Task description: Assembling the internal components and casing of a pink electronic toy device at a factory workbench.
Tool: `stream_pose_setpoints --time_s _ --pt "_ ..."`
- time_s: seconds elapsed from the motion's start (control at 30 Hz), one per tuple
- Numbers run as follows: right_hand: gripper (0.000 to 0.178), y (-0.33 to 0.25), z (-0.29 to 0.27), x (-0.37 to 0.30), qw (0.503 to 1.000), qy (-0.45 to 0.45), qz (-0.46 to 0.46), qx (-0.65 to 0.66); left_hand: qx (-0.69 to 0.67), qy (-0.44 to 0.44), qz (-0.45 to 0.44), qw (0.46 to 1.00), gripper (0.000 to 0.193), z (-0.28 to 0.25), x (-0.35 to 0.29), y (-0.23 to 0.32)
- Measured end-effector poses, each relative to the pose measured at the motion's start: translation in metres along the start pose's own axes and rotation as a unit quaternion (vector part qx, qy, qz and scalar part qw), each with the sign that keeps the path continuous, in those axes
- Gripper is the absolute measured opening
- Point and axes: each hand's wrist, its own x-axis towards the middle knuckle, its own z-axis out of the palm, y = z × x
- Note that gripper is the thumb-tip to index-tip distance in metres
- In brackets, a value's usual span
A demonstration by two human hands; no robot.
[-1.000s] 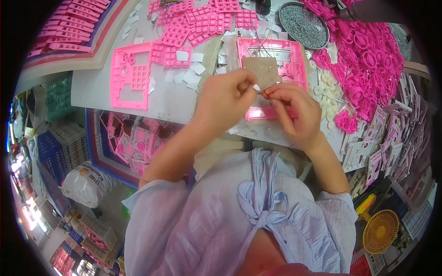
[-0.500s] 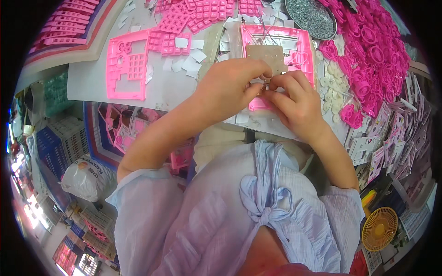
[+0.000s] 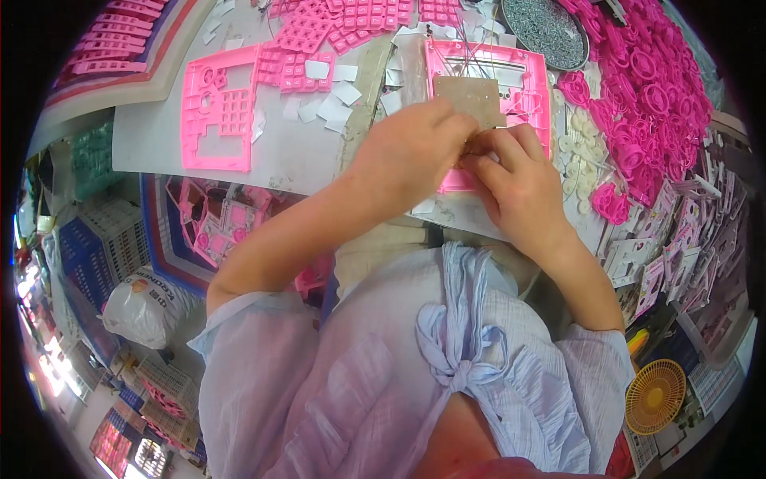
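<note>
A pink plastic housing (image 3: 538,96) lies in front of me on the table, with a brown circuit board (image 3: 469,97) and thin wires (image 3: 464,44) on it. My left hand (image 3: 415,152) and my right hand (image 3: 515,172) meet over the near end of this housing. Both are closed in a pinch, fingertips almost touching. What they pinch is small and hidden by the fingers. Left of my hands lies a second pink housing (image 3: 191,120), with a grid of square openings.
Pink keypads (image 3: 306,73) and white paper squares (image 3: 335,112) lie beyond my left hand. A round tray of small metal screws (image 3: 546,33) stands at the far right, beside a heap of pink rings (image 3: 638,88) and white discs (image 3: 576,152). A yellow fan (image 3: 656,397) is low right.
My left hand has turned and its fingertips have moved slightly right, closer to my right fingers. The pinched spot is now more covered. The whole view has shifted a little.
</note>
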Motion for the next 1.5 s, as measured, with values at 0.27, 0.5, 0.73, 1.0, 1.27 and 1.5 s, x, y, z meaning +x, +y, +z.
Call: stream_pose_setpoints --time_s 0.27,0.5,0.73,1.0,1.27,1.5 --pt "0.027 0.001 -0.011 -0.013 0.999 0.008 0.013 0.048 0.032 0.087 -0.090 0.992 0.020 -0.034 -0.023 0.009" --pt "0.035 0.003 0.006 -0.014 1.000 0.012 0.002 -0.004 -0.085 -0.004 -0.179 0.980 0.009 -0.043 -0.022 0.012" --pt "0.045 -0.012 -0.007 -0.010 0.991 -0.105 0.007 -0.079 -0.279 0.015 -0.268 0.922 0.013 -0.030 0.027 0.008" --pt "0.037 0.006 -0.008 -0.017 0.996 -0.048 0.032 0.068 -0.602 0.076 -0.271 0.747 0.033 -0.021 0.019 0.021" --pt "0.041 0.004 -0.029 -0.011 0.984 0.109 0.045 0.131 -0.415 -0.013 -0.254 0.873 0.032 -0.021 0.005 0.036" --pt "0.036 0.000 -0.023 -0.015 0.983 0.139 -0.009 0.117 -0.545 0.011 -0.289 0.787 0.029 -0.007 0.018 0.042"
